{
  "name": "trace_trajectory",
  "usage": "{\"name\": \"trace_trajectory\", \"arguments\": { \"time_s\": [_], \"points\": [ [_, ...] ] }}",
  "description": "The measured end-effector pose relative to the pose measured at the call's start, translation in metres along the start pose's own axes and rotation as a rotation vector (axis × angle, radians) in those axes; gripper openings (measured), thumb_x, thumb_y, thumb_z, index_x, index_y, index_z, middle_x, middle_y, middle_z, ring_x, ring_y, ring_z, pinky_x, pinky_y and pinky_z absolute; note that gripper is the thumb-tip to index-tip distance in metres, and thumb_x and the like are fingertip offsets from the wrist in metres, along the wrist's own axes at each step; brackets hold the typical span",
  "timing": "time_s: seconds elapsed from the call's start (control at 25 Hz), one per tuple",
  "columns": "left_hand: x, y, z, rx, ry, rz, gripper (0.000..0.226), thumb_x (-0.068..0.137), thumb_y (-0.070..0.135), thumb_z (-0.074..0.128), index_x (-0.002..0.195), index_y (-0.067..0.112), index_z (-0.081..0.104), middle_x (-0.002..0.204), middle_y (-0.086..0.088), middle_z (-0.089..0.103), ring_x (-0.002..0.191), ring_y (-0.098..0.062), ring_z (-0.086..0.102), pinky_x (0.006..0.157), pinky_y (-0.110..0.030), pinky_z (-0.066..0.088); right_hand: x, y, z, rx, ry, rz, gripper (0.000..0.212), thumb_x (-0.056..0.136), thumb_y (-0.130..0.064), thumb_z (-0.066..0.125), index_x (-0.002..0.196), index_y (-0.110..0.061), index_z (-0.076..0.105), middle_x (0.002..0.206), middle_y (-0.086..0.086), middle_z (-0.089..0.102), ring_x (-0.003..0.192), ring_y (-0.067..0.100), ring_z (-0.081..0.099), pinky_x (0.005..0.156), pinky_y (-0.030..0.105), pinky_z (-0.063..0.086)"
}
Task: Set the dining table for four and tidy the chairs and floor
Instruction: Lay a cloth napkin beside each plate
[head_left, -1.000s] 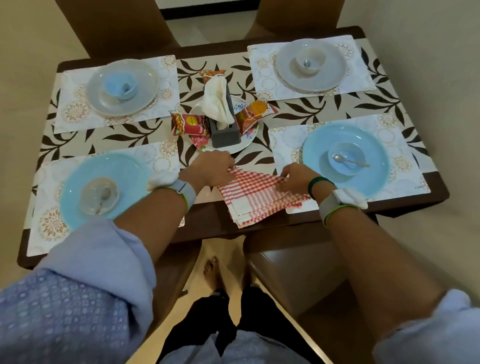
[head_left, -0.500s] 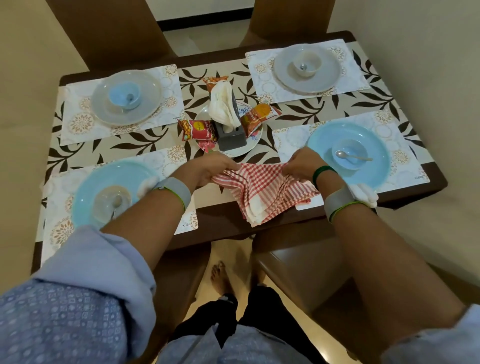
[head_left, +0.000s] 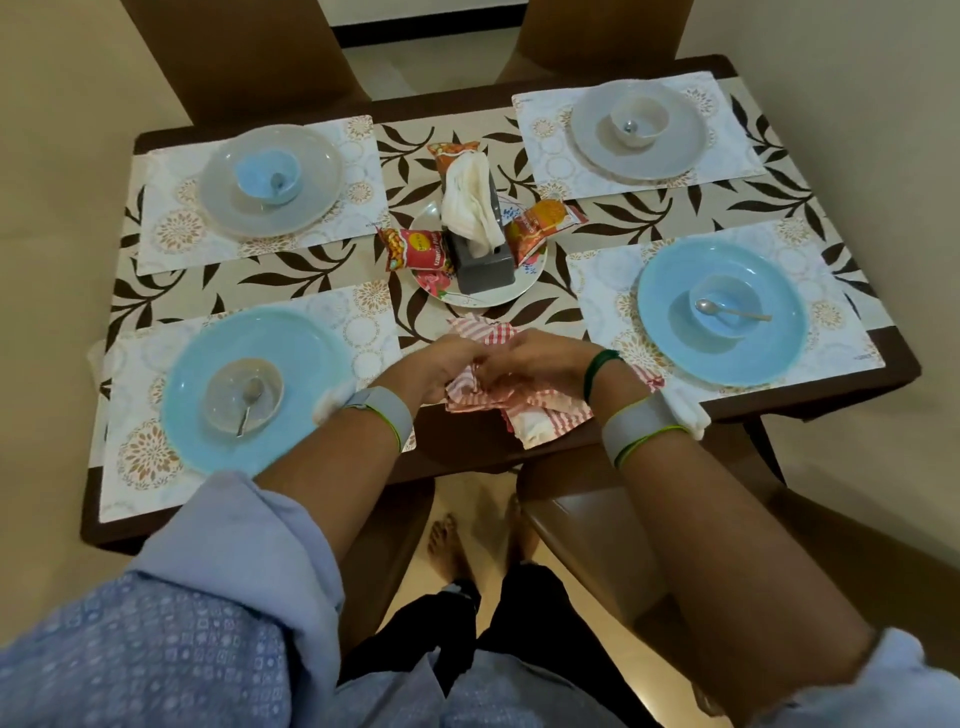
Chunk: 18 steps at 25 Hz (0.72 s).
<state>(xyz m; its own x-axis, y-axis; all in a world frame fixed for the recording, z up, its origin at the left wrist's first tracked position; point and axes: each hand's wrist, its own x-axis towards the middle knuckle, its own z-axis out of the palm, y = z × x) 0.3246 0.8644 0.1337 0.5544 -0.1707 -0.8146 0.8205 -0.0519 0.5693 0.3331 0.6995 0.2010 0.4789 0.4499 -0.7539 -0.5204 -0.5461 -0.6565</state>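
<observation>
- The red-and-white checked cloth (head_left: 524, 410) lies bunched on the near edge of the bench (head_left: 810, 400), midway between the two near placemats, one corner hanging slightly over the edge.
- The left hand (head_left: 447, 366) and the right hand (head_left: 540, 358) meet over the cloth, fingertips touching or nearly so; each grip looks pressed together, pinching folds of the fabric, though the fingers overlap too much for that to be certain.
- Both wrists carry grey bands with green cords; the right wrist also wears a dark green bangle.
- Just beyond the cloth, a patterned centre plate (head_left: 519, 291) holds a grey tissue box (head_left: 483, 265) with a white tissue (head_left: 470, 200) standing out of it, and red and orange snack packets (head_left: 415, 249) lean around the box.
- Near left: a blue plate (head_left: 291, 353) on a placemat (head_left: 130, 467), with a small bowl and a spoon (head_left: 248, 397) in it.
- Near right: a second blue plate (head_left: 779, 332) with a bowl and spoon.
- Far left and far right: a grey plate (head_left: 322, 187) and a pale plate (head_left: 680, 140), each with a small bowl on it.
- A leaf-patterned cover (head_left: 291, 273) lies under all four placemats.
- Brown chairs (head_left: 597, 525) stand at the near and far sides; bare feet show on the floor (head_left: 478, 488) between the near ones.
</observation>
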Motion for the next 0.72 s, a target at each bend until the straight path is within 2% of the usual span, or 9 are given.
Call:
{"name": "trace_trajectory", "arguments": {
  "time_s": [0.08,0.12,0.16,0.24,0.36,0.48,0.56,0.64,0.72],
  "points": [
    [0.002,-0.009,-0.002,0.038,0.020,0.043,0.044,0.090,0.018,0.074,0.129,0.002,0.060,0.123,-0.019,0.069,0.108,-0.029,0.070,0.101,-0.041,0.053,0.009,0.021,-0.014,0.098,0.293,-0.059,0.018,0.089,-0.013,0.068,0.103,-0.002,0.071,0.098,0.016,0.072,0.089,0.024,0.067,0.075,0.031,0.057],
    [0.000,-0.010,-0.003,0.009,-0.001,0.052,0.050,0.093,0.018,0.072,0.138,0.007,0.053,0.127,-0.015,0.068,0.112,-0.027,0.069,0.105,-0.041,0.051,0.012,0.031,-0.021,0.036,0.469,-0.085,0.022,0.090,-0.019,0.067,0.109,-0.007,0.070,0.103,0.011,0.070,0.096,0.022,0.065,0.080,0.032,0.056],
    [-0.003,-0.011,-0.005,-0.025,-0.028,0.067,0.053,0.095,0.018,0.070,0.143,0.010,0.049,0.129,-0.012,0.069,0.114,-0.025,0.069,0.106,-0.041,0.050,0.015,0.040,-0.026,-0.051,0.553,-0.108,0.031,0.091,-0.028,0.066,0.118,-0.011,0.067,0.109,0.004,0.068,0.101,0.019,0.063,0.086,0.032,0.053],
    [-0.013,-0.008,-0.009,-0.129,-0.107,0.102,0.047,0.098,0.017,0.066,0.142,0.014,0.052,0.127,-0.010,0.070,0.116,-0.025,0.068,0.105,-0.040,0.051,0.016,0.043,-0.031,-0.105,0.447,-0.138,0.045,0.093,-0.045,0.064,0.127,-0.015,0.063,0.115,-0.005,0.065,0.104,0.014,0.063,0.093,0.030,0.050],
    [-0.029,-0.006,-0.022,-0.294,-0.139,0.169,0.039,0.098,0.014,0.064,0.137,0.013,0.056,0.127,-0.016,0.069,0.116,-0.031,0.067,0.100,-0.041,0.055,0.015,0.025,-0.035,-0.060,0.192,-0.146,0.052,0.084,-0.060,0.068,0.118,-0.020,0.067,0.106,-0.003,0.074,0.096,0.018,0.072,0.089,0.034,0.056],
    [-0.046,-0.008,-0.049,-0.310,-0.043,0.205,0.040,0.097,0.016,0.066,0.136,0.012,0.057,0.124,-0.014,0.071,0.111,-0.030,0.069,0.098,-0.040,0.056,0.022,0.001,-0.042,-0.109,-0.007,-0.081,0.049,0.083,-0.049,0.074,0.122,-0.021,0.065,0.106,0.001,0.075,0.091,0.019,0.073,0.082,0.032,0.058],
    [-0.062,-0.026,-0.076,-0.341,0.091,0.227,0.044,0.096,0.019,0.069,0.138,0.013,0.057,0.123,-0.013,0.072,0.110,-0.030,0.070,0.102,-0.044,0.054,0.036,-0.019,-0.030,-0.231,-0.139,-0.056,0.047,0.086,-0.041,0.074,0.123,-0.013,0.065,0.095,0.009,0.071,0.069,0.017,0.066,0.063,0.026,0.052],
    [-0.072,-0.034,-0.084,-0.367,0.137,0.218,0.044,0.096,0.019,0.068,0.138,0.010,0.057,0.122,-0.012,0.072,0.109,-0.029,0.071,0.100,-0.042,0.054,0.047,-0.029,-0.027,-0.242,-0.137,-0.098,0.045,0.087,-0.037,0.075,0.119,-0.008,0.065,0.084,0.013,0.059,0.056,0.012,0.049,0.050,0.022,0.040],
    [-0.089,-0.054,-0.103,-0.434,0.172,0.237,0.043,0.096,0.017,0.067,0.136,0.006,0.058,0.124,-0.014,0.071,0.112,-0.029,0.069,0.099,-0.040,0.055,0.066,-0.049,-0.001,-0.262,-0.142,-0.140,0.044,0.086,-0.034,0.076,0.116,-0.005,0.063,0.080,0.010,0.060,0.055,0.010,0.048,0.048,0.021,0.039]
  ]
}}
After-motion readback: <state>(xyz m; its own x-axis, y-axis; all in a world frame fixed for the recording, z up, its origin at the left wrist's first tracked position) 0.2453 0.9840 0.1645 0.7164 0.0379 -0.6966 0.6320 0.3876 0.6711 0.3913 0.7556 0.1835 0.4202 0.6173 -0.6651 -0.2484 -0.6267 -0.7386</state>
